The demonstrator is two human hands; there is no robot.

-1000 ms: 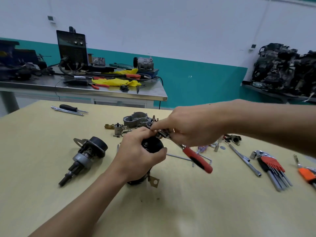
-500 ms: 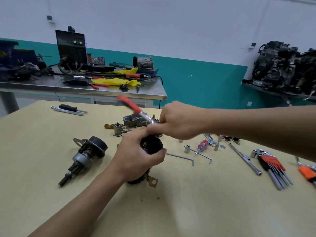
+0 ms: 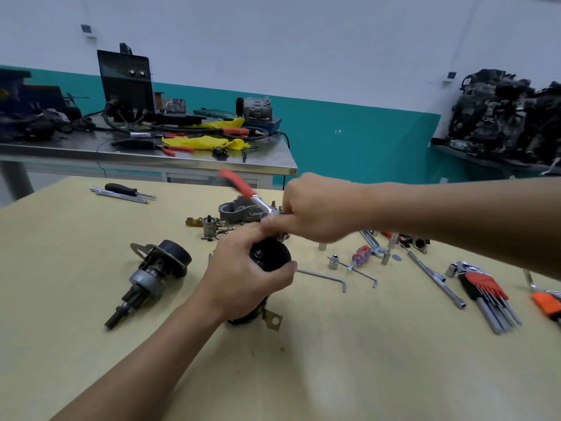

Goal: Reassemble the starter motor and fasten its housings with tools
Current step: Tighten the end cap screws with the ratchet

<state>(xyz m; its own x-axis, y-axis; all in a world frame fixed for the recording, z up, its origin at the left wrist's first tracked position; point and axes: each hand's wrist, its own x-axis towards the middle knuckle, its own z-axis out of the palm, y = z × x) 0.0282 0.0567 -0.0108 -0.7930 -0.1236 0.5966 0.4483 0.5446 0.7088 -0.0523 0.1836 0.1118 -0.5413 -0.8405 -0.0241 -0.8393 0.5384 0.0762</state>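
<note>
right now my left grip (image 3: 243, 278) wraps around the black motor body (image 3: 270, 257), which stands upright on the yellow worktop (image 3: 334, 366). my right grip (image 3: 315, 208) clasps the head of the ratchet (image 3: 239, 184) over the motor's top, its red handle tilted up and away leftward. the geared shaft piece (image 3: 151, 278) lies nearby on the left.

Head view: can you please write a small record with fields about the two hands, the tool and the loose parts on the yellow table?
left hand: grips the black housing, which stands on the table
right hand: holds the ratchet at its head, over the top of the black housing
ratchet handle: red, points away to the left, blurred
armature: lies left of the hands, untouched
hex key set: lies at the right
</note>
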